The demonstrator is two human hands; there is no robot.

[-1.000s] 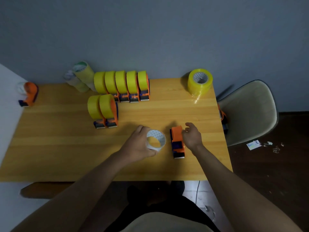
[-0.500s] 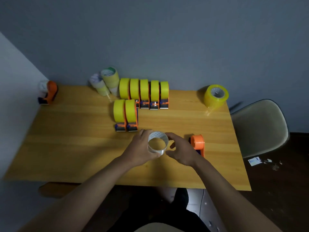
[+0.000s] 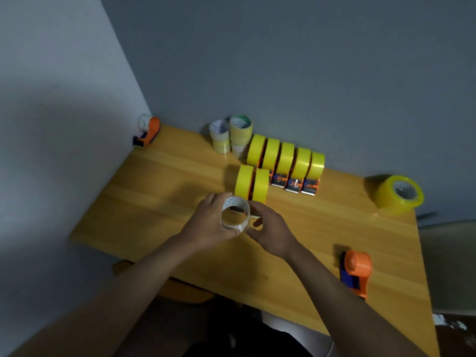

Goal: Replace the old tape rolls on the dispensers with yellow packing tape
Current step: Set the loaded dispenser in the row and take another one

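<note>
My left hand (image 3: 208, 222) grips an old, nearly used-up clear tape roll (image 3: 235, 213) with a white core, held above the middle of the wooden table (image 3: 159, 202). My right hand (image 3: 270, 229) touches the roll's right side, thumb and fingers curled at its rim. An empty orange dispenser (image 3: 356, 269) stands at the front right, apart from both hands. Several dispensers loaded with yellow tape (image 3: 283, 161) stand in two rows behind my hands. A loose yellow tape roll (image 3: 398, 195) lies at the far right.
A stack of used rolls (image 3: 231, 136) stands by the back wall. Another orange dispenser with a white roll (image 3: 146, 131) sits in the back left corner. A pale chair (image 3: 453, 264) stands off the table's right edge.
My right hand left the orange dispenser and came to the old roll that my left hand holds. The view swung left, so the empty dispenser now lies far to the right.
</note>
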